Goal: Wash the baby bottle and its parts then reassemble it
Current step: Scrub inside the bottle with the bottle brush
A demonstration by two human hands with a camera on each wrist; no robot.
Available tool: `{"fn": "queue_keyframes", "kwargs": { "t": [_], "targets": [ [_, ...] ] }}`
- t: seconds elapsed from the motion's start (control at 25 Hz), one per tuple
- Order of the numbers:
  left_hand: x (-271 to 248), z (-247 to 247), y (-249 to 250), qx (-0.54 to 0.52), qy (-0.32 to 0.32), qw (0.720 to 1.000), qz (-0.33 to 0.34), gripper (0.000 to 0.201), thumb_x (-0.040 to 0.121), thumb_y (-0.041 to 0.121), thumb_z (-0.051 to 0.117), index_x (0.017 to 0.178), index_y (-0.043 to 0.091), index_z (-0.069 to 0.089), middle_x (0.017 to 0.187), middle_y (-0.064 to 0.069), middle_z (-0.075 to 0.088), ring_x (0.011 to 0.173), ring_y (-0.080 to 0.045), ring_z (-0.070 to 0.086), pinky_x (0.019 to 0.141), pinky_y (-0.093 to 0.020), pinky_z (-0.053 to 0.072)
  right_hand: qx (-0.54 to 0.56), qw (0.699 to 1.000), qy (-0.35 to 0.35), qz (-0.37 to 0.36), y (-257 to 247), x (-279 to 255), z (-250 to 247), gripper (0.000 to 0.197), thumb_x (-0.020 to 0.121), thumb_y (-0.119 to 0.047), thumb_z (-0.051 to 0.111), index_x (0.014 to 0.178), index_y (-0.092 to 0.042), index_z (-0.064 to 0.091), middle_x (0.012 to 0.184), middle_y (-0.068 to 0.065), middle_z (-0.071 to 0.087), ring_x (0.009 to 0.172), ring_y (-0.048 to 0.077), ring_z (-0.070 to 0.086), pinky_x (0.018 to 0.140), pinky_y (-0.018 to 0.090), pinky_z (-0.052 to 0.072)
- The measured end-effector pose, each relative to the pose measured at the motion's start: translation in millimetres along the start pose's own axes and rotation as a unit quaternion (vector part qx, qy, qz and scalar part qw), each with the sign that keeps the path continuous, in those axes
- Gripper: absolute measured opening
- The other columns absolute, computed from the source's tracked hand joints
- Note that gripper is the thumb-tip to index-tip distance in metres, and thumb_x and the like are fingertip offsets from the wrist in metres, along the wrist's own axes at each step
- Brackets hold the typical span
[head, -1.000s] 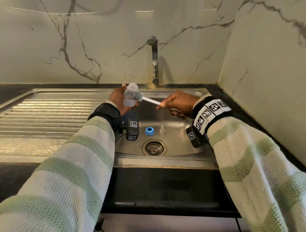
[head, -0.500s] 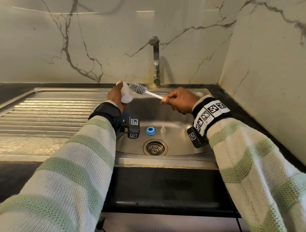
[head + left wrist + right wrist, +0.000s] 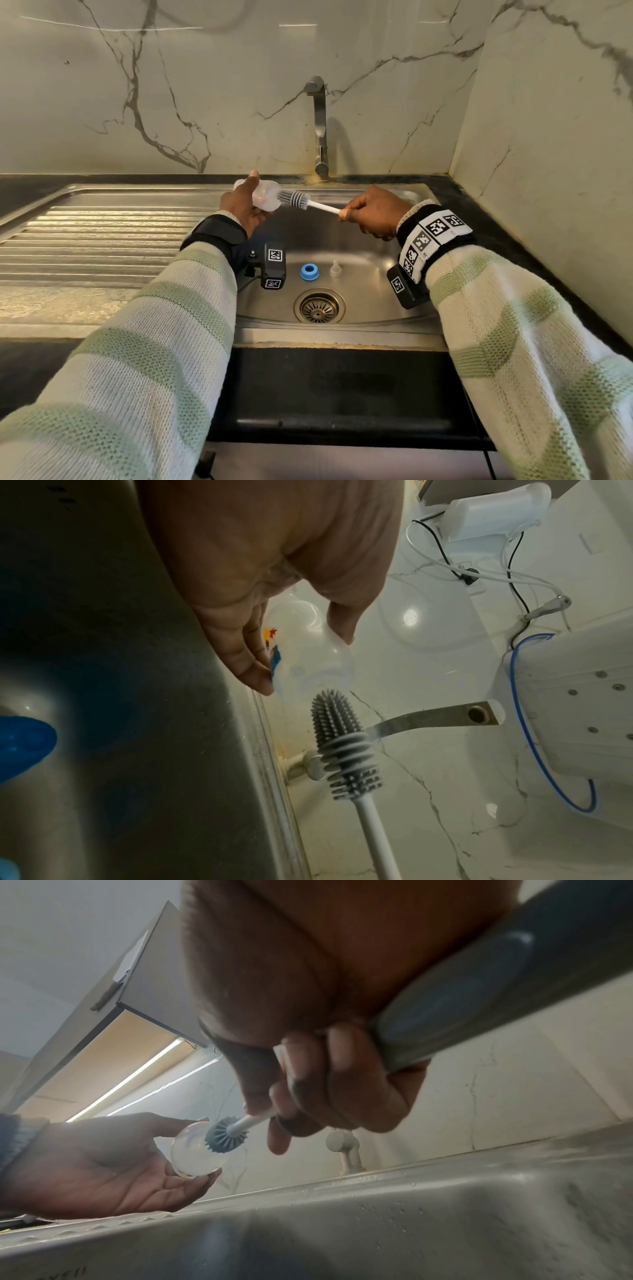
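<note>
My left hand (image 3: 245, 205) grips the clear baby bottle (image 3: 263, 198) on its side over the sink's back left, mouth pointing right. In the left wrist view the bottle (image 3: 308, 653) sits between fingers and thumb. My right hand (image 3: 371, 212) grips the white handle of a grey silicone bottle brush (image 3: 293, 198). The brush head (image 3: 342, 739) has its tip at the bottle's mouth; most of it is outside. From the right wrist the brush (image 3: 222, 1133) lines up with the bottle's opening (image 3: 197, 1153). A blue collar ring (image 3: 309, 271) and a clear teat (image 3: 336, 268) lie on the sink floor.
The steel sink (image 3: 376, 284) has a drain (image 3: 319, 306) near its front and a ribbed draining board (image 3: 85, 246) to the left. A tap (image 3: 320, 126) rises at the back; no water is visible. Marble walls close in behind and on the right.
The bottle has tipped from upright to lying sideways with its mouth toward the brush. Both hands rose slightly, and the brush head moved from in front of the bottle to its mouth.
</note>
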State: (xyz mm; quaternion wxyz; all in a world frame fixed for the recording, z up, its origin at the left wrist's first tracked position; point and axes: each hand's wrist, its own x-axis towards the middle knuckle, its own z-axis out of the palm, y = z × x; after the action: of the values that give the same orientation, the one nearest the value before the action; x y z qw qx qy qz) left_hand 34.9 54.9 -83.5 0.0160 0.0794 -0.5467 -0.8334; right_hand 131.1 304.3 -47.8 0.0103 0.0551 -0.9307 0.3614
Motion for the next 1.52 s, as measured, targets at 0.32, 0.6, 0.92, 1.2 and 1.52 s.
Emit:
{"fn": "queue_keyframes", "kwargs": {
  "t": [0.32, 0.6, 0.92, 1.2, 1.52],
  "targets": [
    [-4, 3, -2, 0.001, 0.005, 1.0, -0.001, 0.052, 0.092, 0.037, 0.068, 0.131, 0.007, 0.051, 0.11, -0.017, 0.068, 0.093, -0.029, 0.071, 0.071, -0.039, 0.061, 0.019, 0.998, -0.052, 0.01, -2, -5, 0, 0.019, 0.094, -0.034, 0.061, 0.1, -0.024, 0.076, 0.058, 0.005, 0.051, 0.041, 0.014, 0.037, 0.04, 0.02, 0.031],
    [-5, 5, 3, -0.022, 0.006, 1.0, -0.003, 0.054, 0.094, 0.037, 0.064, 0.135, 0.007, 0.047, 0.11, -0.017, 0.066, 0.091, -0.029, 0.069, 0.067, -0.041, 0.061, -0.025, 1.0, 0.002, -0.015, -7, -5, 0, 0.023, 0.095, -0.035, 0.059, 0.099, -0.019, 0.075, 0.058, 0.001, 0.052, 0.043, 0.012, 0.04, 0.038, 0.019, 0.033],
    [-8, 5, 3, -0.011, 0.008, 1.0, -0.001, 0.055, 0.094, 0.038, 0.064, 0.135, 0.008, 0.045, 0.12, -0.018, 0.063, 0.097, -0.031, 0.069, 0.067, -0.041, 0.061, -0.037, 0.999, -0.013, 0.006, -10, -8, -5, 0.021, 0.094, -0.032, 0.061, 0.098, -0.019, 0.076, 0.057, 0.002, 0.052, 0.044, 0.013, 0.04, 0.041, 0.019, 0.032],
    [-8, 3, 4, -0.017, 0.001, 1.0, 0.001, 0.051, 0.095, 0.039, 0.061, 0.132, 0.006, 0.05, 0.118, -0.02, 0.065, 0.096, -0.031, 0.07, 0.069, -0.04, 0.061, -0.007, 0.999, -0.025, -0.025, -8, -4, 1, 0.021, 0.094, -0.035, 0.061, 0.1, -0.021, 0.076, 0.057, 0.003, 0.052, 0.042, 0.014, 0.039, 0.04, 0.02, 0.033],
    [-11, 6, 5, -0.006, -0.002, 1.0, -0.001, 0.05, 0.096, 0.04, 0.061, 0.133, 0.008, 0.048, 0.117, -0.018, 0.064, 0.096, -0.03, 0.068, 0.065, -0.039, 0.061, -0.101, 0.993, 0.033, -0.046, -14, -3, -4, 0.024, 0.094, -0.032, 0.061, 0.099, -0.014, 0.077, 0.058, -0.009, 0.054, 0.053, 0.007, 0.046, 0.049, 0.02, 0.034]
  ]
}}
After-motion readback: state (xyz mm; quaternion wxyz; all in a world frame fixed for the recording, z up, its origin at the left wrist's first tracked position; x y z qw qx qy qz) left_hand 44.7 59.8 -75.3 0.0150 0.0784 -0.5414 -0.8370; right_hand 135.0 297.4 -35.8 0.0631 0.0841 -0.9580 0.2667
